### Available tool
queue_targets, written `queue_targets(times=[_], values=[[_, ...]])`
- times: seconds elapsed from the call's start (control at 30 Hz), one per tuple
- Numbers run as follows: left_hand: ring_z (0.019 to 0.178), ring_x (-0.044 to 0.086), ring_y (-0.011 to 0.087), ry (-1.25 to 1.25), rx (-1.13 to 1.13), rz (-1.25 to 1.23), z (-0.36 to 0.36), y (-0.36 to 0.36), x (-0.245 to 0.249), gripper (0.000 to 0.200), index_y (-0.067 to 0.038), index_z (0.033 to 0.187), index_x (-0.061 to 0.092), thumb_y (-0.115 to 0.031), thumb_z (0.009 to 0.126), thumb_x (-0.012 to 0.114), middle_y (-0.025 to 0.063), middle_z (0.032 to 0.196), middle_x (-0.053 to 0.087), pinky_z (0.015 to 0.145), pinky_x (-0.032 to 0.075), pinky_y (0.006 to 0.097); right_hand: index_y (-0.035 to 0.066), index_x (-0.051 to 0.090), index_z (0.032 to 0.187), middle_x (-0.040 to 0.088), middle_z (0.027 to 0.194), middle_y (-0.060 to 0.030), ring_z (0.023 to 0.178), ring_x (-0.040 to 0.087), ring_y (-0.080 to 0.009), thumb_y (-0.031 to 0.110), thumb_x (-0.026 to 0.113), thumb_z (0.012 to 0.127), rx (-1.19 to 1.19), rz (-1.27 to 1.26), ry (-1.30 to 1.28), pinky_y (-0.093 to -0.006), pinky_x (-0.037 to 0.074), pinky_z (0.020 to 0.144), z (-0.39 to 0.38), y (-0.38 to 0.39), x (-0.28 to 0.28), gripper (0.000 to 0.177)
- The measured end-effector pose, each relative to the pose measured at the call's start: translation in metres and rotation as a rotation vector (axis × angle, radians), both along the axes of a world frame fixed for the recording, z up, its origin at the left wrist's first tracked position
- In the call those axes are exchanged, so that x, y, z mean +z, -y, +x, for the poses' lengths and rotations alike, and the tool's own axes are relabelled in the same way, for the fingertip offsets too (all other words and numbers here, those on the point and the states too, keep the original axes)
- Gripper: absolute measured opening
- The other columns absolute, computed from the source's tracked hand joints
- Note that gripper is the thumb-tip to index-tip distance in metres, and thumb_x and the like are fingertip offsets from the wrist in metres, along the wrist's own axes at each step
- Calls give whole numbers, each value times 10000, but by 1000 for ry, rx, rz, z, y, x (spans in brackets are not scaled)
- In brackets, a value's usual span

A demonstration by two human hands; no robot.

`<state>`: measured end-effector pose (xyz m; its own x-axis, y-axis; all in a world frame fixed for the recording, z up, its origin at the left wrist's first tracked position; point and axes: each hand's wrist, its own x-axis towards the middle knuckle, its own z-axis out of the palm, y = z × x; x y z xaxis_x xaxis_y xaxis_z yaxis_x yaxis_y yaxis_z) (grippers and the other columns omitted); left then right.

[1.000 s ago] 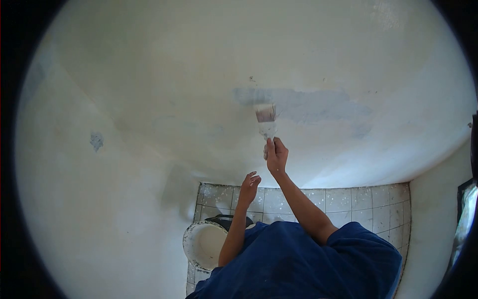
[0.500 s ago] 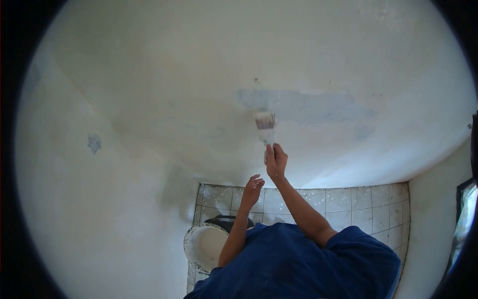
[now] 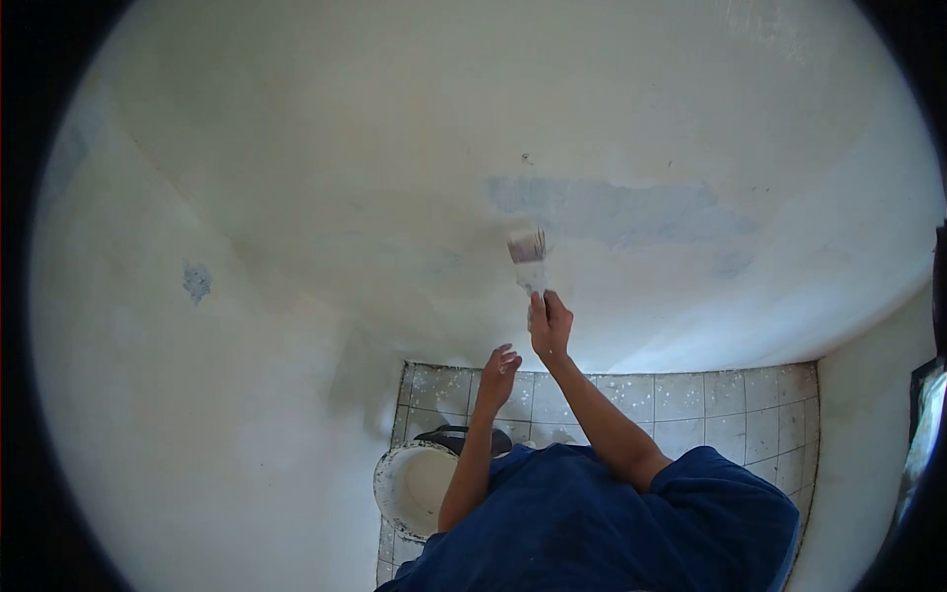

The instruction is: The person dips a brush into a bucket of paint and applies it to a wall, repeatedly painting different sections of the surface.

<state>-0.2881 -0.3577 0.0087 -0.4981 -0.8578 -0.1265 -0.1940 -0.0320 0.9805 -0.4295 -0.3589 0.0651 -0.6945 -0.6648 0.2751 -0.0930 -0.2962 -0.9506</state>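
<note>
In the head view, my right hand (image 3: pixel 551 326) is closed around the handle of a paintbrush (image 3: pixel 531 264) smeared with white. Its dark bristles point up at the wall (image 3: pixel 395 118) in front of me, just below the left part of a grey-blue patch (image 3: pixel 631 210). Lower and to the left, my left hand (image 3: pixel 499 378) holds nothing; its fingers are loosely bent and apart, with white smears on the tips. Under my left forearm stands a round white bucket (image 3: pixel 387 508) with pale paint inside and a splattered rim.
Behind the bucket, a dark object (image 3: pixel 441 439) with a strap-like loop lies partly hidden by my left arm. White spots dot the tiled floor (image 3: pixel 681 395). A side wall (image 3: pixel 247 424) rises close on my left, with a small grey patch (image 3: pixel 196 283). A window (image 3: pixel 925 424) is at far right.
The brush has moved slightly down and left relative to the grey-blue patch. My view has shifted a little, so the wall and bucket appear further right. My left hand stays nearly in place.
</note>
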Motion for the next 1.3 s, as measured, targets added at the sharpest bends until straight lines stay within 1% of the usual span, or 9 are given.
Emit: queue_targets(times=[0.17, 0.37, 0.47, 0.7, 0.8, 0.87, 0.97, 1.13, 1.3], values=[[1085, 564, 239, 17, 26, -117, -3, 23, 38, 410, 6, 1238, 466, -200, 902, 577, 170, 1151, 587, 940, 428, 342, 6, 572, 876, 501, 539, -7, 468, 465, -66, 165, 545, 920, 40, -167, -5, -243, 368, 436, 5, 35, 85, 167], [1084, 568, 255, -30, 25, -99, -1, 25, 36, 403, 12, 1232, 469, -197, 903, 571, 189, 1161, 582, 942, 428, 351, -2, 581, 875, 508, 528, -51, 471, 474, -88, 196, 550, 914, -79, 122, -127, -268, 376, 452, 15, 20, 6, 204], [1072, 580, 274, -2, 37, -115, 5, 23, 29, 395, 18, 1218, 479, -189, 896, 577, 202, 1154, 586, 925, 445, 361, 1, 590, 874, 518, 530, -56, 474, 480, -89, 210, 552, 914, -20, 95, -26, -266, 381, 459, 18, 7, -9, 216], [1064, 585, 272, -8, -17, -93, -1, 23, 6, 385, 24, 1203, 491, -176, 889, 588, 201, 1149, 588, 912, 453, 356, 6, 526, 788, 448, 532, 25, 460, 388, -25, 188, 523, 945, -58, -135, -12, -215, 323, 407, 19, 50, 108, 240], [1061, 586, 268, -9, -49, -93, -4, 15, 9, 380, 25, 1202, 492, -169, 889, 586, 193, 1154, 587, 907, 456, 350, 3, 526, 786, 454, 527, 22, 462, 398, -26, 195, 529, 941, -155, 1, -173, -220, 328, 406, 22, 42, 74, 247], [1059, 588, 266, 13, -65, -104, -4, 13, 18, 378, 24, 1201, 491, -169, 890, 585, 187, 1154, 588, 903, 458, 346, -2, 563, 837, 475, 517, -32, 456, 438, -72, 190, 552, 916, -148, 124, -124, -259, 354, 429, 26, 26, 16, 208], [1056, 590, 266, 64, -90, -110, -1, 11, 29, 370, 24, 1197, 490, -171, 895, 580, 180, 1154, 590, 898, 461, 342, -3, 592, 871, 482, 514, -65, 461, 457, -94, 192, 566, 902, -103, 123, -32, -282, 367, 444, 31, 18, 7, 199], [1052, 592, 267, 45, -132, -93, -3, 13, 11, 354, 22, 1192, 490, -171, 906, 568, 181, 1146, 594, 893, 465, 348, 19, 538, 774, 440, 531, 35, 456, 390, -35, 214, 532, 942, -94, -63, -47, -227, 329, 405, 28, 44, 80, 257], [1051, 591, 269, 21, -196, -115, -9, 8, -2, 363, 19, 1199, 488, -174, 903, 571, 189, 1127, 601, 899, 463, 355, 13, 555, 798, 443, 512, 9, 458, 398, -57, 210, 544, 927, -217, 36, -185, -259, 341, 423, 17, 30, 69, 236]])
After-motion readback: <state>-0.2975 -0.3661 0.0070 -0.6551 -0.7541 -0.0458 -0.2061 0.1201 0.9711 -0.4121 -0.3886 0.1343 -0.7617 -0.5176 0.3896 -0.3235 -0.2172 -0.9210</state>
